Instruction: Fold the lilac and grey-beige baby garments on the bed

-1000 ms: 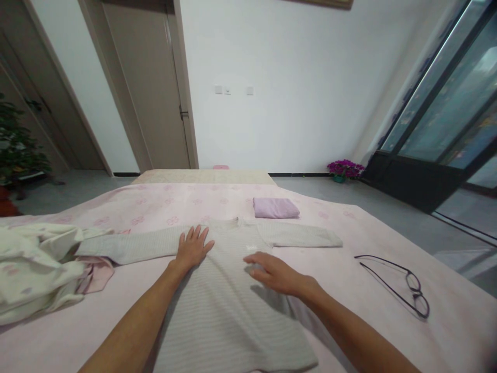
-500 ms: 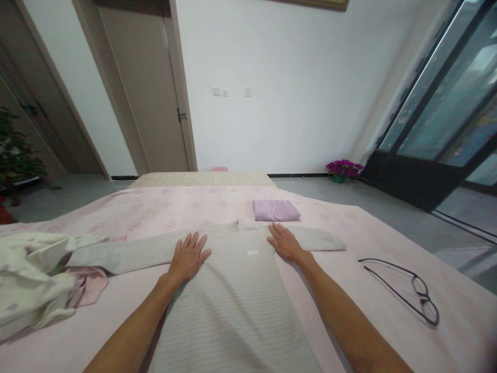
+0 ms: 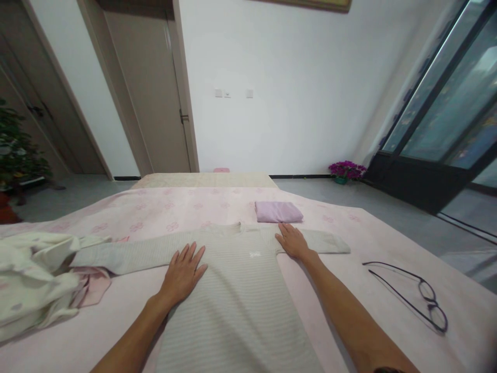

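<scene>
A pale striped long-sleeved shirt (image 3: 236, 290) lies spread on the pink bedsheet (image 3: 128, 311), collar away from me and sleeves stretched to both sides. My left hand (image 3: 183, 272) rests flat on it near the left shoulder, fingers spread. At the other shoulder, where the right sleeve begins, my right hand (image 3: 292, 241) lies flat with its fingers stretched out. Just beyond that hand is a folded purple cloth (image 3: 277, 212). The shirt's lower end runs out of view at the bottom.
A heap of cream clothes (image 3: 34, 285) lies at the left, touching the left cuff. Dark-framed glasses (image 3: 430, 306) lie unfolded on the sheet at the right. Past the bed are a door (image 3: 147, 88), a white wall (image 3: 264, 134) and purple flowers (image 3: 347, 170) on the floor.
My right hand has slid a little outward along the shirt, onto the sleeve's start. My left hand has moved slightly toward me and left. The view has shifted slightly.
</scene>
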The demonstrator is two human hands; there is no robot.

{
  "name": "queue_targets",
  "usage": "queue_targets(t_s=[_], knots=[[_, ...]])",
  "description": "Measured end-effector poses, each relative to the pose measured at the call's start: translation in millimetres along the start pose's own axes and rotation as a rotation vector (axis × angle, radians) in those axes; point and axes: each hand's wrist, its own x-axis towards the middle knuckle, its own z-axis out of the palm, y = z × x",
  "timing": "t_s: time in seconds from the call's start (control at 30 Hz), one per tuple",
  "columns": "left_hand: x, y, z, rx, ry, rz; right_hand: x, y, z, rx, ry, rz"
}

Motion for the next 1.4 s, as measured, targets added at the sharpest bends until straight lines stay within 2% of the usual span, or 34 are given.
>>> queue_targets(t_s=[0.2,0.37,0.53,0.7,0.87,0.93,1.2,1.4], knots=[[-4,-1,0.7,-0.005,0.015,-0.003,9,4,-16,-0.026,0.095,0.049],[-3,-1,0.7,-0.016,0.011,0.006,27,2,-26,-0.048,0.101,0.096],[-3,-2,-0.4,-0.032,0.010,0.007,36,13,-31,-0.054,0.111,0.160],[-3,-2,-1.6,-0.036,0.012,0.009,25,26,-31,-0.017,0.105,0.205],[-3,-2,-0.3,-0.029,0.012,0.005,15,30,-29,0.038,0.109,0.035],[-3,-2,0.6,-0.031,0.011,0.001,16,31,-29,0.021,0.096,0.014],[-4,-4,0.3,-0.031,0.027,0.020,37,29,-25,-0.049,0.143,0.107],[-4,-4,0.4,-0.027,0.027,0.021,32,34,-17,-0.062,0.149,0.196]])
